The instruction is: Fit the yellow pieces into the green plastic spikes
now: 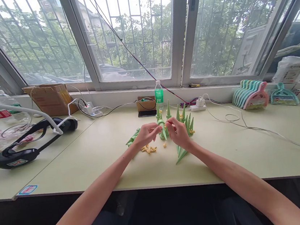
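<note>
Over the middle of the table my left hand [146, 134] is closed on a green plastic cone-shaped spike [164, 132], its tip pointing down. My right hand [179, 132] is pinched against the spike's right side; whatever sits in that pinch is too small to name. Below my left hand lies a pile of small yellow plastic pieces [149, 149], and a single yellow piece [165, 145] rests apart from it. Several green spikes with yellow parts [187, 122] stand behind my right hand. Two or so green spikes [182, 155] lie beneath it. More green parts [131, 139] lie left of my left hand.
A green-labelled bottle [159, 94], a small open box [146, 105] and a dark phone-like slab [147, 113] are at the back. A black headset [33, 141] and a cardboard box [51, 99] are left. Cables [246, 124] and pastel dustpan-like items [250, 94] are right.
</note>
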Demonstrator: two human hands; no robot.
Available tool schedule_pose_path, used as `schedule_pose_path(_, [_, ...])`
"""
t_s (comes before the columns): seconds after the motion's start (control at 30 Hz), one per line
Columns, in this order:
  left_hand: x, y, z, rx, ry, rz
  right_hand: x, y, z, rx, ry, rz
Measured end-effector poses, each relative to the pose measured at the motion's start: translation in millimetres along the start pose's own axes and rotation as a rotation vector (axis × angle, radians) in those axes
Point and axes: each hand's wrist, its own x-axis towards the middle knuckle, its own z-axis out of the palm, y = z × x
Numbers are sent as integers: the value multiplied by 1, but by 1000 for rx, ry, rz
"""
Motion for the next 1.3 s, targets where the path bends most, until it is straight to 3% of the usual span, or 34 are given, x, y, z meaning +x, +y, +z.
schedule_pose_path(0.2, [0, -3, 2, -44, 25, 49, 1, 0, -1, -17, 3, 9])
schedule_pose_path(0.57, [2, -5, 4, 66, 124, 144, 1, -1, -2, -6, 5, -3])
schedule_pose_path(1.3, [2, -3, 8, 87, 230, 228, 2, -1, 0, 31, 2, 61])
